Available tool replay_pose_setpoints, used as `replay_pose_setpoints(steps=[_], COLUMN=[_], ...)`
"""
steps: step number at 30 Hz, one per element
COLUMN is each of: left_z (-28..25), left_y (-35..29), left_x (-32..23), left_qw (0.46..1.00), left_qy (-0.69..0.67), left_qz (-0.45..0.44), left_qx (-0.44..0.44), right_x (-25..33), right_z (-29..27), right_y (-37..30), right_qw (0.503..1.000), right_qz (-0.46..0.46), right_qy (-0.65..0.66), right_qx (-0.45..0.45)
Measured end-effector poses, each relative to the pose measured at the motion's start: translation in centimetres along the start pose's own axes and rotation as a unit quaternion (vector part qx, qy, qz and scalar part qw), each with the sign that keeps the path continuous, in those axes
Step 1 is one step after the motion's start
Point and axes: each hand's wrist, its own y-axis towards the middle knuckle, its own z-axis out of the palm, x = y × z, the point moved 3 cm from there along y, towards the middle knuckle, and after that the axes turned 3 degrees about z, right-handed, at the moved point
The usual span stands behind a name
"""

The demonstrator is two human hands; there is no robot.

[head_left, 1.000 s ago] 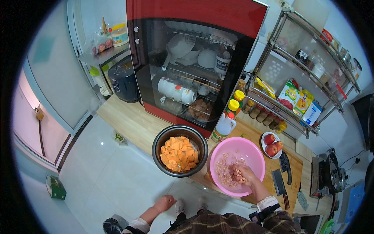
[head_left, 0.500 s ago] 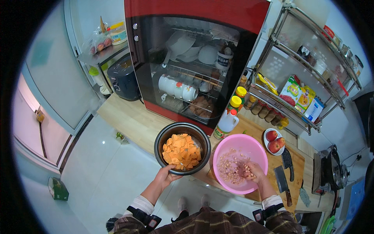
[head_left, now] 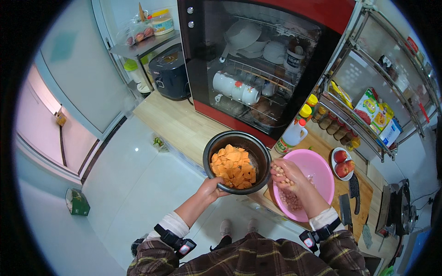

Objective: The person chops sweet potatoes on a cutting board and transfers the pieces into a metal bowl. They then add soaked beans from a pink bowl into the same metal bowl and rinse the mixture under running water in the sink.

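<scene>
My left hand (head_left: 212, 190) grips the near-left rim of a dark metal pot (head_left: 261, 155), thumb over the edge. Inside lie many thin orange slices (head_left: 234, 166), sweet potato by their look. My right hand (head_left: 294, 178) is cupped around a handful of wet, pale pink peanuts (head_left: 281, 175), just beside the pot's right rim and over the left part of a pink plastic basin (head_left: 320, 169). More peanuts sit in the bottom of the basin, partly hidden by my right hand and forearm.
A wooden cutting board (head_left: 366, 187) carries a plate of red fruit (head_left: 341, 164), a cleaver (head_left: 345, 208) and a dark-bladed knife (head_left: 354, 195). A white jug (head_left: 290, 138) stands behind the basin. Beyond are a red dish cabinet (head_left: 230, 120), a rice cooker (head_left: 170, 73) and a metal rack (head_left: 377, 60).
My right hand has lifted peanuts out of the basin and moved left and up toward the pot. My left hand still holds the pot. The whole view has shifted.
</scene>
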Motion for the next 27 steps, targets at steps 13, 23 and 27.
replay_pose_setpoints(steps=[13, 23, 27], left_z=[2.0, 2.9, 2.8], left_y=[-2.9, -3.9, -4.2], left_x=[-0.2, -0.3, -0.6], left_qw=[1.0, 0.998, 0.998], left_qy=[0.02, 0.066, 0.048], left_qz=[-0.009, -0.015, -0.015], left_qx=[0.01, 0.014, 0.023], right_x=[-3.9, -2.5, -2.2], right_z=[5.5, 5.3, 6.6], right_y=[8.1, 5.3, 4.1], right_qw=[0.73, 0.847, 0.736], right_qz=[-0.421, -0.191, -0.401], right_qy=[-0.538, -0.461, -0.544], right_qx=[-0.018, -0.185, -0.045])
